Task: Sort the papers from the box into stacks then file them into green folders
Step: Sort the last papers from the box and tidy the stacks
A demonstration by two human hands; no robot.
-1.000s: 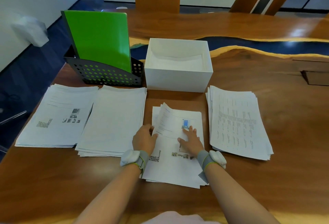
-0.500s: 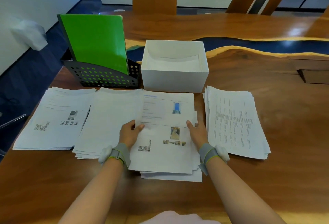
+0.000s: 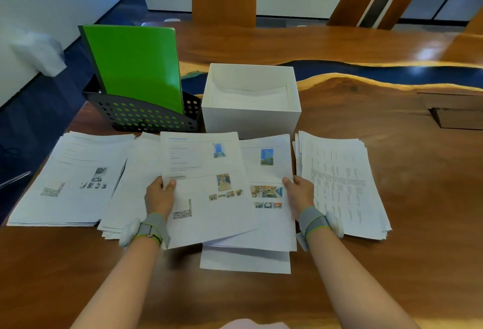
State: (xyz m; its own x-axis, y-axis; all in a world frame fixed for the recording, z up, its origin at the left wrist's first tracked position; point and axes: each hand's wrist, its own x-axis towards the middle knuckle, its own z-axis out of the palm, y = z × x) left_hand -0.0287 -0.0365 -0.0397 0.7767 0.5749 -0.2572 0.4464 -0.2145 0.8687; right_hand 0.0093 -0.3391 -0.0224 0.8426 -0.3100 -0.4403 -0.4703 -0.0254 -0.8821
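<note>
1. Left hand (image 3: pixel 159 199): pinched the left edge of one sheet (image 3: pixel 206 179), thumb on top and fingers beneath. The sheet was raised and tilted, its printed face up. Judged: held so that its heading and photos could be read before it was assigned to a stack.
2. Sheet: a heading, small photos and a QR code. It hung between the two hands, overlapping the stack below.
3. Right hand (image 3: pixel 300 194): thumb lay on the right edge of the middle stack (image 3: pixel 266 221). The fingers were hidden past the edge, so it could not be told whether they gripped or only steadied. Judged: placed there to keep the stack from sliding as the sheet came off.
4. Middle stack: under and between the hands, loosely squared, with lower sheets jutting toward the person. Its top page showed colour photos.
5. Plain stack (image 3: pixel 136 179): just beneath and outside the left hand, partly covered by the raised sheet.
6. QR stack (image 3: pixel 75 177): further left of the left hand, touching the plain stack.
7. Text stack (image 3: pixel 342 184): just outside the right hand, with dense columns of print and fanned edges.
8. Box (image 3: pixel 251 116): beyond the hands, open and white, with some paper seemingly left inside. Judged: sorting not yet finished.
9. Folders (image 3: pixel 136 67): green, beyond the left hand, upright in a black rack (image 3: pixel 146 116), untouched. Filing not begun.
10. Table (image 3: pixel 392 263): wood, bearing all the items.
</note>
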